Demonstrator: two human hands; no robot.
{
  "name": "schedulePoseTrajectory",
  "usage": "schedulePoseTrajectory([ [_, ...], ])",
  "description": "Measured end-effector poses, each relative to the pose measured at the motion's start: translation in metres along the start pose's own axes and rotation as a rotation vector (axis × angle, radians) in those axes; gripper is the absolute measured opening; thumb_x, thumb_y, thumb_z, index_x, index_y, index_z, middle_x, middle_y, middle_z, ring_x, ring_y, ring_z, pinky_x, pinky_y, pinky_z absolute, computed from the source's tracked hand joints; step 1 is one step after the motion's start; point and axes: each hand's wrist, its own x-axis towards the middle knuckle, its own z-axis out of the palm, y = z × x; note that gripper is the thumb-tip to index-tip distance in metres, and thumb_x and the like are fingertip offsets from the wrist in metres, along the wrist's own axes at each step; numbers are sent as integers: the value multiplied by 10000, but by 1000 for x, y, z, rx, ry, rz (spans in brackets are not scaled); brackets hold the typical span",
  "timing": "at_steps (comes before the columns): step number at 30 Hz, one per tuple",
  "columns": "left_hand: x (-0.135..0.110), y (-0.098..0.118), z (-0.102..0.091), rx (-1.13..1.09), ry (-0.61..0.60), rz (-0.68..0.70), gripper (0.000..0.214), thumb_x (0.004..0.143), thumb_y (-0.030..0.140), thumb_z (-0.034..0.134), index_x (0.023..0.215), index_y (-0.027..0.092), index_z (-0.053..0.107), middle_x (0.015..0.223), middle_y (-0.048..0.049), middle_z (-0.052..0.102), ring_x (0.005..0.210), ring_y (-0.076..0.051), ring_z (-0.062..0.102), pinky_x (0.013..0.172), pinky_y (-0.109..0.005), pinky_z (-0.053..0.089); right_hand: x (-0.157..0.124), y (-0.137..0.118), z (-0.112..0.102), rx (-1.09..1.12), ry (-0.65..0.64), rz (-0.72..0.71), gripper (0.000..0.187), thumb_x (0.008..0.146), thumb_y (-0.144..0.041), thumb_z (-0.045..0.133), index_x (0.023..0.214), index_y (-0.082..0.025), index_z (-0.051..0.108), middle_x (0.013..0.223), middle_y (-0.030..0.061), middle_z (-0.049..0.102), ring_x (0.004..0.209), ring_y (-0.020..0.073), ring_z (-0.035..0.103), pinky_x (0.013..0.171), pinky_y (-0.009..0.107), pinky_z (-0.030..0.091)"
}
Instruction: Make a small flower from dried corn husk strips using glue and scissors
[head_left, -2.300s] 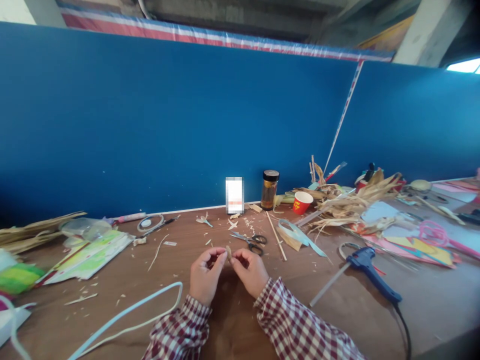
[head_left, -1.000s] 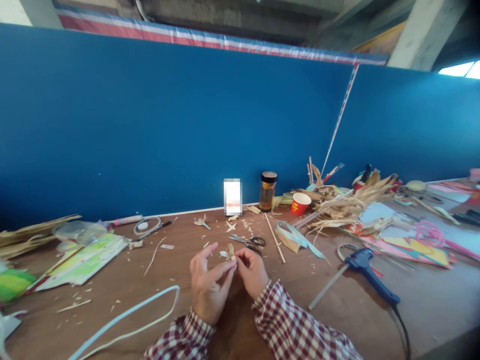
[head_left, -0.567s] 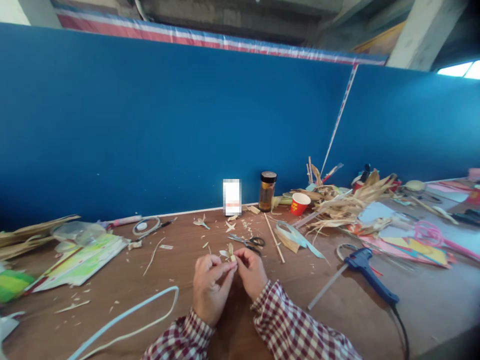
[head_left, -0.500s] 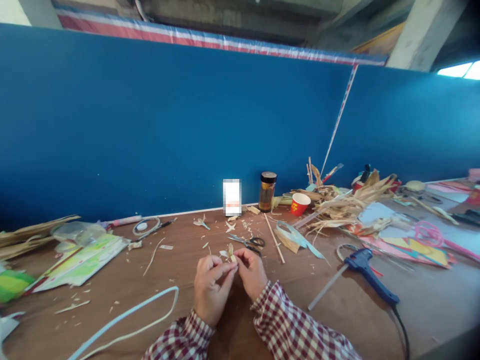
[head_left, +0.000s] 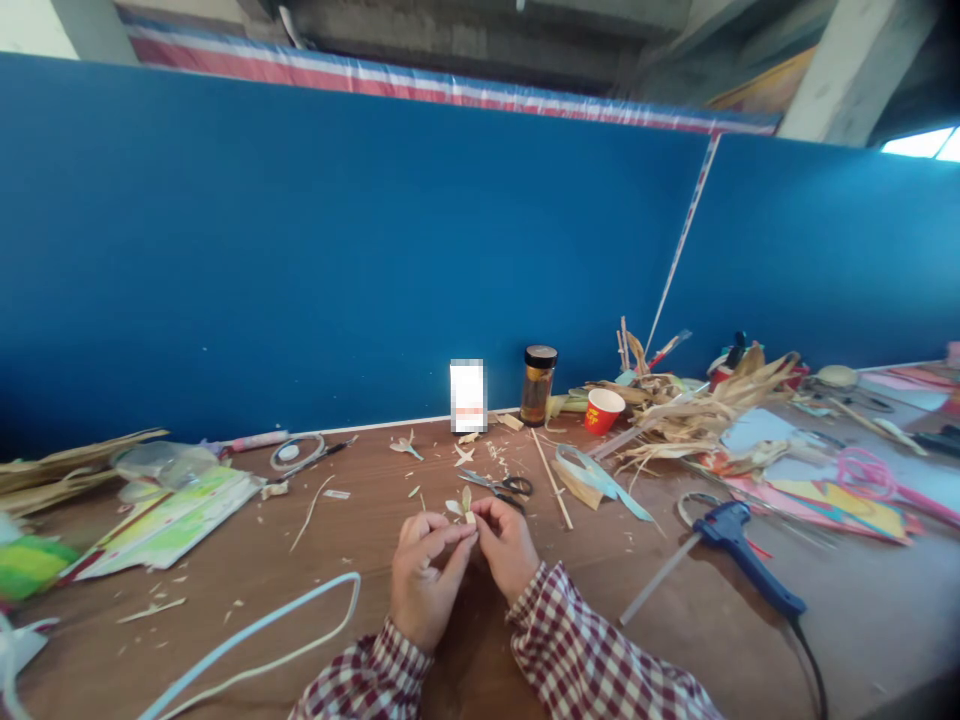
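Note:
My left hand point(head_left: 429, 575) and my right hand point(head_left: 506, 545) meet low in the middle of the view, fingertips pinched together. Between them is a small pale husk piece point(head_left: 470, 518) with petal-like tips standing up. Fingers cover its lower part, so I cannot make out its full shape. Just beyond the right fingertips lie black-handled scissors point(head_left: 517, 486), blades pointing left. A pale star-shaped husk piece point(head_left: 464, 456) and a flower-like husk piece point(head_left: 406, 446) rest farther back on the brown table point(head_left: 330, 545).
On the right lies a blue glue gun point(head_left: 739, 550) with its cord. Behind are a dark-lidded jar point(head_left: 538, 388), a red paper cup point(head_left: 602, 412) and a heap of dried husks point(head_left: 697, 410). A thin stick point(head_left: 552, 480) and a pale-blue looped strip point(head_left: 281, 610) flank my hands.
The whole view has shifted slightly, with things sitting a little farther right. Both hands keep the same pinch on the husk piece.

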Motion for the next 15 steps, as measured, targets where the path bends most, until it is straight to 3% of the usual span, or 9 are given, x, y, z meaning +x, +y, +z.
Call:
schedulePoseTrajectory([
  [6,1,4,-3,-39,0,-1,132,715,244,572,799,227,672,742,-37,558,758,-179,521,681,-312,445,0,1,-2,-22,-10,-11,159,722,-314,534,738,-157,553,637,-1,563,559,110,495,540,217,404],
  [11,8,6,-17,-162,165,-143,193,766,262,483,893,182,603,867,-58,582,826,-191,540,739,-307,435,-2,-2,-1,-32,-50,-41,162,742,-317,527,747,-157,556,562,-33,483,491,86,400,473,193,326],
  [15,18,0,-22,-216,40,-257,216,750,288,513,903,171,611,885,-64,591,805,-184,555,687,-278,448,-7,-8,0,-89,-113,-61,140,754,-290,516,755,-159,565,575,-34,487,496,81,389,479,191,317],
])
